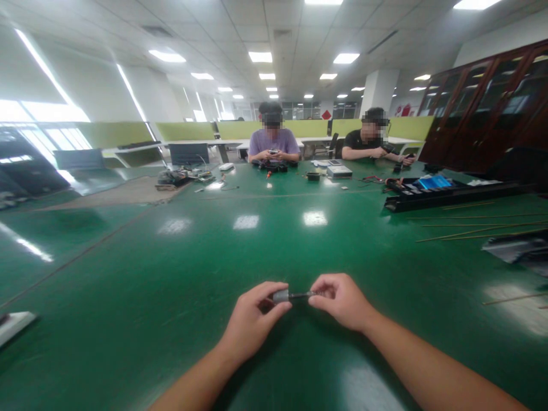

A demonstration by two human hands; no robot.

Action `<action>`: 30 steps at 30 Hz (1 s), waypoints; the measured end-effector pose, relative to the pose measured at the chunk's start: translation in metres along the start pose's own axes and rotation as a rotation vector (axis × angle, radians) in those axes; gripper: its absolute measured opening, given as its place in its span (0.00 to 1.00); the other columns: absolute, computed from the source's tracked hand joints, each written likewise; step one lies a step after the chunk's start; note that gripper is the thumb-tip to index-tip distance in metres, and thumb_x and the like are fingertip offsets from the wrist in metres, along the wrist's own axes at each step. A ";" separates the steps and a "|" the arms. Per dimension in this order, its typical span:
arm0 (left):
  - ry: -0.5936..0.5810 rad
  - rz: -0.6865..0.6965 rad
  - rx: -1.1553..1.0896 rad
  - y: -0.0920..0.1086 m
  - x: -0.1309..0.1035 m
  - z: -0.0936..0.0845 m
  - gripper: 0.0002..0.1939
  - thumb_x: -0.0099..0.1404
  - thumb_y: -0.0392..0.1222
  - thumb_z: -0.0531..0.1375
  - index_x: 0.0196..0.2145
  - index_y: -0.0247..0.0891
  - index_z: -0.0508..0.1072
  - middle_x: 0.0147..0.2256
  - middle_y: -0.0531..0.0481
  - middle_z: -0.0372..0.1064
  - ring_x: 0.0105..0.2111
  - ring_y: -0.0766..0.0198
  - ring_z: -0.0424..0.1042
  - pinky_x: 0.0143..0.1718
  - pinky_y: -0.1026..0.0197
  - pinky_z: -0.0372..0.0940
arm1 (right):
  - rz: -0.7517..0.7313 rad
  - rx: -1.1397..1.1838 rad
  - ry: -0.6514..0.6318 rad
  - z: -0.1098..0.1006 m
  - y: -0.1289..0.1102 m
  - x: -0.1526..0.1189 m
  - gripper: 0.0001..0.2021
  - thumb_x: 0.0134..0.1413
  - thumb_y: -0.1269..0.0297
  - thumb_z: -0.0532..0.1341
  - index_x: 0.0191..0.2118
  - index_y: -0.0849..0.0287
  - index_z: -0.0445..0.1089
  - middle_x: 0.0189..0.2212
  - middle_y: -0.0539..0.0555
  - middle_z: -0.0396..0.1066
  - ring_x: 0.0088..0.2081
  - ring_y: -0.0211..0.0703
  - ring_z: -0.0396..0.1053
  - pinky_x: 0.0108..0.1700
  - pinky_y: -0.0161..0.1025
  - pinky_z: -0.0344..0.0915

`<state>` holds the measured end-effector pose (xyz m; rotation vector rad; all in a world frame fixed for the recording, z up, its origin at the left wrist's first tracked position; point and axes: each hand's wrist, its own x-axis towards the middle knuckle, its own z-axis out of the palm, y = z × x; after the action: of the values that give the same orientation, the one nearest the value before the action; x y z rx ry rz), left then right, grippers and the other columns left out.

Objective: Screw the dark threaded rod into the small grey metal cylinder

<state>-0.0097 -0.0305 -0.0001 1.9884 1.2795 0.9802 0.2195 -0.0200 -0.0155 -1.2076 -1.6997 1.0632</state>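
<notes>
Between thumb and fingers, my left hand [250, 317] grips a short grey metal cylinder [281, 295] that looks like a small motor. A thin dark shaft [298, 295] runs from the cylinder's right end toward my other hand. The fingertips of my right hand [345, 301] are pinched around the far end of that shaft and hide its tip. Both hands are just over the near middle of the green table [205, 245], with cylinder and shaft lying roughly level.
Brass-coloured rods [475, 229] and a long black tray of parts [419, 201] lie at the right. A heap of electronic parts [175, 176] is at the far left. Two people [274, 142] sit across the table, handling things. A white object [17, 325] shows at the left edge.
</notes>
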 end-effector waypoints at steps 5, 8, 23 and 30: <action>0.003 -0.004 -0.004 0.001 0.000 0.000 0.13 0.61 0.45 0.64 0.44 0.43 0.78 0.42 0.48 0.76 0.39 0.59 0.75 0.39 0.59 0.72 | 0.008 0.039 -0.009 -0.001 0.002 0.001 0.06 0.45 0.65 0.67 0.30 0.62 0.74 0.18 0.46 0.63 0.21 0.33 0.56 0.23 0.31 0.51; 0.007 -0.004 -0.001 0.000 0.000 0.000 0.13 0.61 0.44 0.64 0.44 0.43 0.78 0.42 0.48 0.76 0.39 0.59 0.75 0.38 0.60 0.72 | 0.014 0.057 -0.015 -0.001 0.003 0.001 0.06 0.45 0.65 0.66 0.30 0.63 0.74 0.18 0.46 0.63 0.20 0.33 0.55 0.23 0.31 0.50; -0.012 -0.034 -0.046 -0.001 0.001 -0.001 0.12 0.61 0.43 0.64 0.44 0.44 0.78 0.43 0.49 0.75 0.39 0.60 0.75 0.39 0.61 0.70 | 0.027 0.079 -0.007 -0.003 0.003 0.001 0.07 0.45 0.65 0.66 0.30 0.64 0.74 0.19 0.47 0.64 0.21 0.34 0.56 0.24 0.32 0.51; -0.006 -0.048 -0.052 0.001 0.001 0.000 0.13 0.61 0.44 0.64 0.44 0.44 0.78 0.43 0.50 0.75 0.39 0.61 0.74 0.40 0.61 0.70 | 0.044 0.090 -0.006 -0.003 0.010 0.003 0.09 0.45 0.62 0.66 0.31 0.64 0.74 0.19 0.47 0.64 0.21 0.35 0.57 0.25 0.33 0.52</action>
<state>-0.0089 -0.0301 0.0008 1.9112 1.2801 0.9734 0.2251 -0.0149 -0.0237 -1.1899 -1.6187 1.1590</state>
